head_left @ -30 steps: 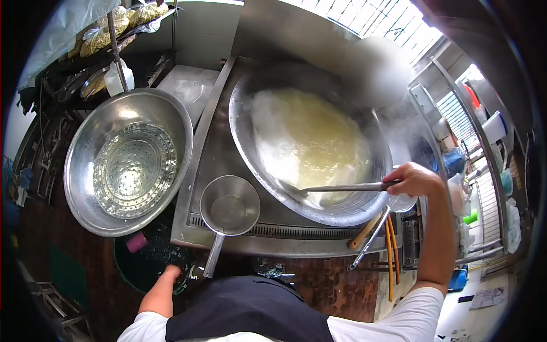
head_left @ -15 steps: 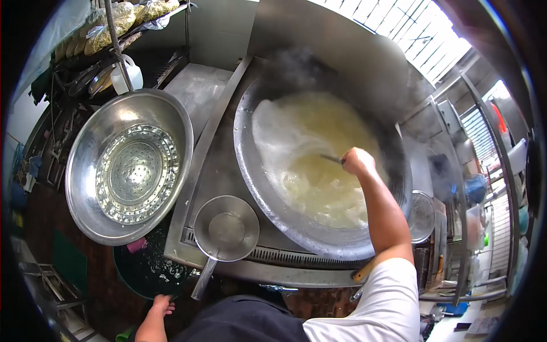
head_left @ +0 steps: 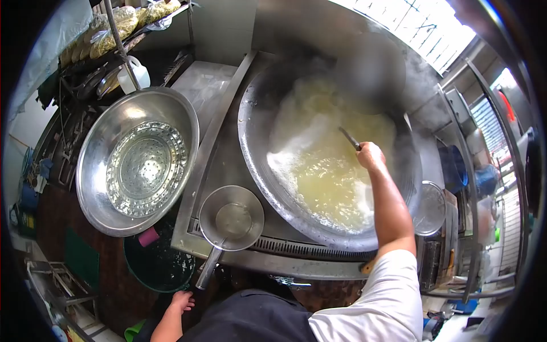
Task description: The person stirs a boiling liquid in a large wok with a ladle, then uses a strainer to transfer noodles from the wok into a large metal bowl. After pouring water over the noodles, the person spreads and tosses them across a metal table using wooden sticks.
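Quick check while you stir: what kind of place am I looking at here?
Most likely a commercial or street-food kitchen. A very large wok of steaming, foaming liquid sits in a steel range, the right hand works a ladle in it, and a big steel basin holds a colander.

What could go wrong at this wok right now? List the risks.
1. Scald: the right hand holds the ladle handle right over the foaming liquid in the wok, with steam rising around the forearm.
2. Boil-over: foam sits high against the wok's left wall.
3. Knock: the small strainer's handle juts past the stove edge, near the left hand.
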